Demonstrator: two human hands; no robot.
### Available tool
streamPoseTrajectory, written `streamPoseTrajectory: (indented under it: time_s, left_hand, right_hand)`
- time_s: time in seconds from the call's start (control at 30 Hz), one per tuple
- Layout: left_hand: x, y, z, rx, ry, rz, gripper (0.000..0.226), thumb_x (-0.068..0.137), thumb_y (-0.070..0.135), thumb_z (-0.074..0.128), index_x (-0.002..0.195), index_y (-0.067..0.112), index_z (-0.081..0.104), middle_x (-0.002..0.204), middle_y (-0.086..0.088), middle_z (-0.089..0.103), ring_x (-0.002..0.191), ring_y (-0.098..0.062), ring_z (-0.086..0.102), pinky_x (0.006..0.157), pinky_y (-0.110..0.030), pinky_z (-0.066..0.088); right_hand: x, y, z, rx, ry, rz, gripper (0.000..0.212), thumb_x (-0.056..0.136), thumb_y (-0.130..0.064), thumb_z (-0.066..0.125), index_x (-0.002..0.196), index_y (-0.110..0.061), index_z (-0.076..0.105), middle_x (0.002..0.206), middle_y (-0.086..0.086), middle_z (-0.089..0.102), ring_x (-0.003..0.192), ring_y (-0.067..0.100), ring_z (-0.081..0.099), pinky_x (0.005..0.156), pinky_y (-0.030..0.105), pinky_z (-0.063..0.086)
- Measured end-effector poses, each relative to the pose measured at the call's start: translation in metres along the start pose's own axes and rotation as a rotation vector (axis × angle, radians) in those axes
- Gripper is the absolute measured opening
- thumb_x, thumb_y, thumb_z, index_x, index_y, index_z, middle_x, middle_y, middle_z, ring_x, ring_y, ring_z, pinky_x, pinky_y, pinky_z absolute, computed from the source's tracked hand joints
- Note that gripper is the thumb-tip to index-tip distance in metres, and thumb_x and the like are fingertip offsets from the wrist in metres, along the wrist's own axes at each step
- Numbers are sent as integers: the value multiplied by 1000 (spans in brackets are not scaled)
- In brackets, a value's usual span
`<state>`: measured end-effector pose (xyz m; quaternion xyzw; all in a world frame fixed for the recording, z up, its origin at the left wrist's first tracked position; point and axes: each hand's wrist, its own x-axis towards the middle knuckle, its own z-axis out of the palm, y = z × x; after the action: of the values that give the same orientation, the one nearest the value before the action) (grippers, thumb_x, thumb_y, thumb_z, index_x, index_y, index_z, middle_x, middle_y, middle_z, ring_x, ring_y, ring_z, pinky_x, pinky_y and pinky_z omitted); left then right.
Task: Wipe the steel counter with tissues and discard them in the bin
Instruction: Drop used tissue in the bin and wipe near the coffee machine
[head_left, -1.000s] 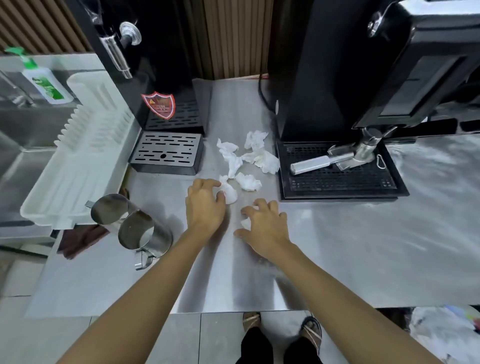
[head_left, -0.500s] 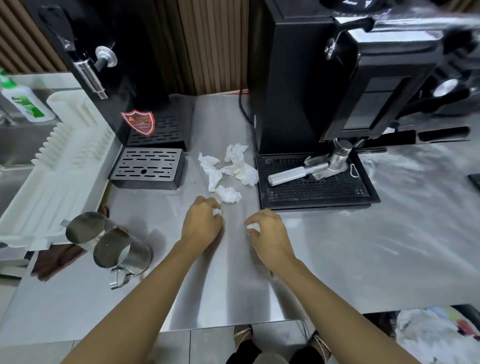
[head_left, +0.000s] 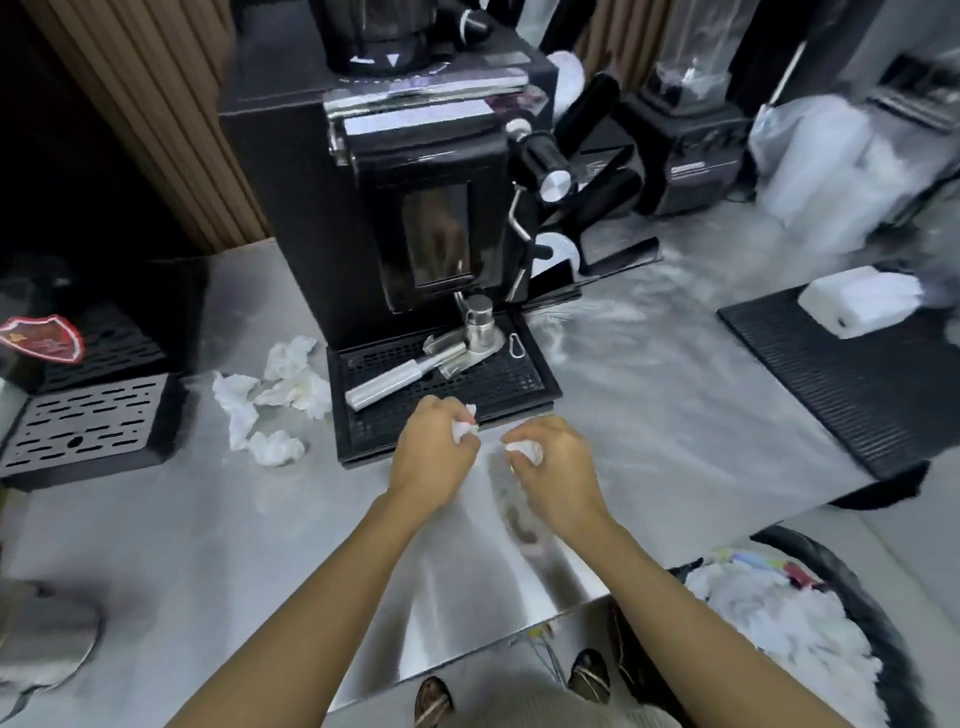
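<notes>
My left hand (head_left: 434, 451) grips a crumpled white tissue (head_left: 464, 427) just above the steel counter (head_left: 208, 530), in front of the black drip tray. My right hand (head_left: 556, 467) grips a second balled tissue (head_left: 523, 450) a short way to the right of it. Several more crumpled tissues (head_left: 275, 400) lie loose on the counter to the left. The black bin (head_left: 810, 618), lined and full of white tissues, stands on the floor at the lower right, below the counter edge.
A black coffee grinder (head_left: 405, 208) with its drip tray (head_left: 447, 400) and a steel portafilter stands right behind my hands. A second drip tray (head_left: 88, 421) sits at the left, a black rubber mat (head_left: 852, 374) with a white box at the right, steel jugs at the lower left.
Both hands closed on tissues, lifted them and shifted right toward the grinder's tray. The view swung right, bringing the bin and the rubber mat into sight.
</notes>
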<state>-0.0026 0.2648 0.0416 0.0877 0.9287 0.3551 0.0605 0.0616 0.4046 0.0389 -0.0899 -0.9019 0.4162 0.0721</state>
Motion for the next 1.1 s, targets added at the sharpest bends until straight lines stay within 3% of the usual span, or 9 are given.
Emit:
streamPoseTrajectory:
  time_s: [0.1,0.2,0.33,0.47,0.67,0.77,0.83,1.0,1.1]
  left_hand:
    - [8,45,36,-37,-40,91,14,80,11,63,92,17,65,98,0,52,87,-18,56,78,-29,47]
    - [15,93,72,-71,-70,201,17,78,8,63,92,16,66,95,3,53,86,-14,55,74,-18,39]
    - [21,154,121,-95,-154,317,15,77,9,63,89,19,65,99,4,56,85,-9,52,70,-11,36]
    - [14,203,170,-124,-258,412,14,78,9,65,90,17,65,96,4,54,77,-2,50,69,-8,39]
    - [-20,249,245,-90,-481,530,15,79,13,66,91,22,64,99,4,54,82,-6,51,68,-6,36]
    - [-37,263,276,-48,-580,574,15,80,15,68,93,22,65,102,6,52,84,-6,51,68,-6,37]
    - [-45,271,294,-25,-632,589,16,80,15,70,94,21,65,101,8,49,82,-4,49,66,-3,36]
    - [-63,282,332,76,-746,580,25,77,21,75,101,20,67,105,4,51,82,-10,51,74,-22,43]
    - [-72,285,346,99,-797,568,28,79,29,74,106,22,68,109,3,53,90,-13,55,75,-22,41]
  right_hand:
    - [-1,29,-43,31,83,53,22,78,2,65,91,-12,74,97,-3,62,96,14,56,83,3,35]
    - [-2,64,-84,24,184,87,21,78,2,67,91,-12,75,98,2,66,96,17,60,88,19,43]
    - [-9,110,-135,-5,298,189,18,81,-2,71,95,-13,74,101,2,66,95,13,58,81,1,33]
    - [-34,150,-174,-1,422,286,17,82,-3,70,97,-12,73,98,-3,63,91,6,53,80,-3,30]
    - [-106,219,-216,43,547,621,18,84,-12,73,102,-13,73,108,3,67,105,19,59,88,24,41]
    - [-143,251,-231,154,532,858,37,88,-24,71,122,-9,65,126,8,64,115,24,58,91,29,45]
    - [-160,267,-238,256,474,975,52,94,-28,64,141,-12,49,140,6,54,118,26,57,79,26,46]
    - [-187,290,-244,293,424,1072,57,99,-28,55,151,-22,33,157,5,32,135,27,43,104,37,43]
    - [-191,296,-249,278,508,1091,49,98,-20,56,145,-17,44,147,8,46,123,28,54,88,28,43]
